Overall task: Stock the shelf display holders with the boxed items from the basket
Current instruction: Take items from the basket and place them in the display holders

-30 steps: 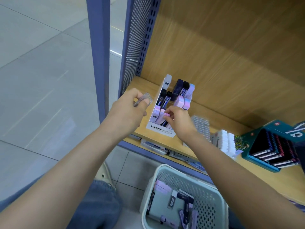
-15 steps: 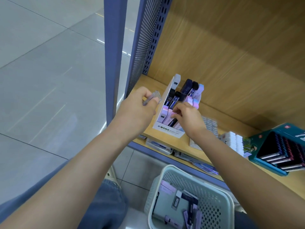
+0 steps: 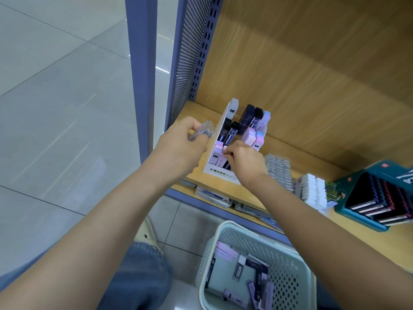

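Observation:
A white tiered display holder [image 3: 221, 173] marked MONO stands on the wooden shelf [image 3: 192, 108], filled with small dark, pink and pale blue boxes. My right hand [image 3: 243, 159] pinches a small pink box [image 3: 224, 149] in the holder's front row. My left hand [image 3: 183, 144] grips a clear plastic box [image 3: 48, 130] just left of the holder, above the shelf's front corner. On the floor below sits a pale green mesh basket [image 3: 288, 249] with several pink, purple and dark boxed items inside.
To the right on the shelf are a clear blister pack [image 3: 279, 168], white erasers [image 3: 312, 193] and a teal display tray [image 3: 380, 202] of dark items. A blue perforated upright [image 3: 192, 52] bounds the shelf's left side. More packs lie on the lower shelf [image 3: 212, 195].
The view has shifted slightly so the shelf sits further right. My right hand has lowered onto the front row of the holder. The left hand keeps holding the clear box.

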The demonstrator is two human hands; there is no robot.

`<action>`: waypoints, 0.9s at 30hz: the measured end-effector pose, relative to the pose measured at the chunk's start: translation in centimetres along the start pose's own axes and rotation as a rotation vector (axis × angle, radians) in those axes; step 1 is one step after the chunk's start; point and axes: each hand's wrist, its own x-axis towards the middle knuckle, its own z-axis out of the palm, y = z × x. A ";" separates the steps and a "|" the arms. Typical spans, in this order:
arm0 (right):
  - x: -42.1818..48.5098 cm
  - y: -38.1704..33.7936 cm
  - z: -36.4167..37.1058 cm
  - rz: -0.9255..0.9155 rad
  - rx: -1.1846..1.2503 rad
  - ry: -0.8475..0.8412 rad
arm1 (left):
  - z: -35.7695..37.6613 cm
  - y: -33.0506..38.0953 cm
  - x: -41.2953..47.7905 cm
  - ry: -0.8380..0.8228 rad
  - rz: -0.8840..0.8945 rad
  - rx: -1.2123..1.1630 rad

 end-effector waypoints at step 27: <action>-13.9 4.9 -5.3 -0.043 0.809 0.043 | 10.6 1.4 -1.2 -0.199 0.187 0.152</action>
